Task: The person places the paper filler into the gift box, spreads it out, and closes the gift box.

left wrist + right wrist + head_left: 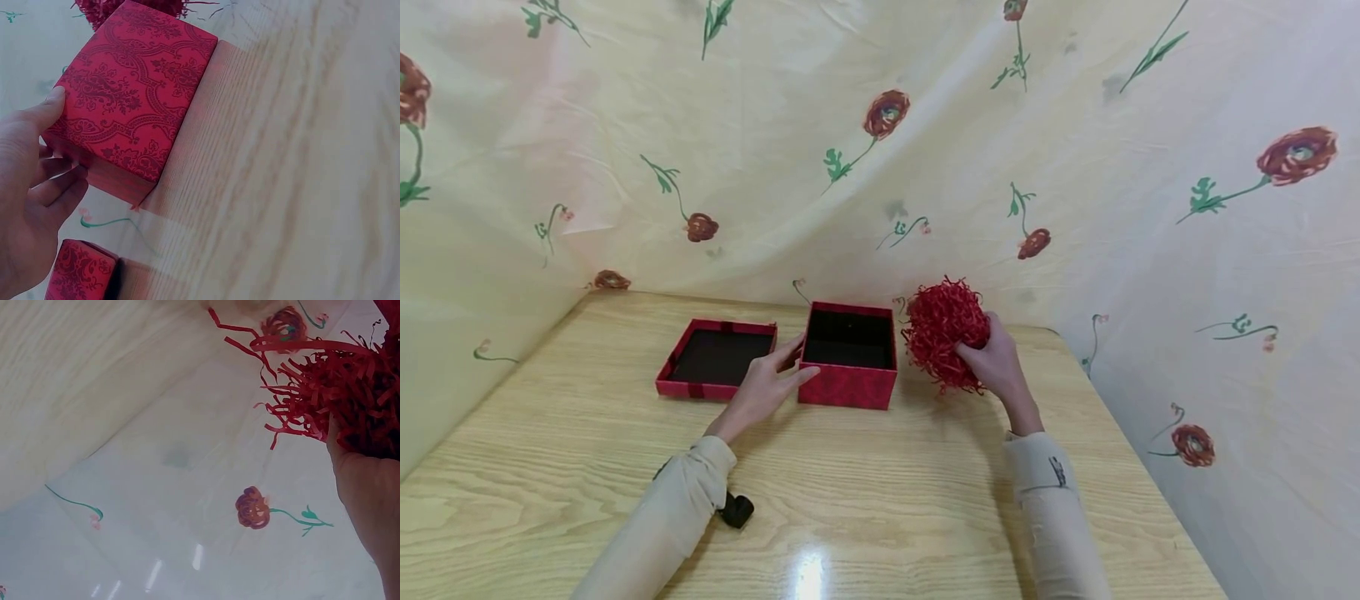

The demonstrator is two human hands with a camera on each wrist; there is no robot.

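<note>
A red patterned gift box [847, 387] with a black inside stands on the table, its top uncovered. My left hand [765, 385] holds it by the near left corner. In the left wrist view the thumb [47, 111] lies on its front face and the other fingers bend against its left side. To the right of the box, my right hand [996, 358] grips a big clump of red shredded paper [946, 329], raised over the table. Loose strands of the shredded paper [312, 394] stick out past the hand in the right wrist view.
Left of the box, the red lid [703, 389] lies with its black inside facing up. A small black object [737, 511] sits by the left sleeve on the wooden table [865, 517]. Flower-printed cloth [775, 192] hangs behind and along both sides.
</note>
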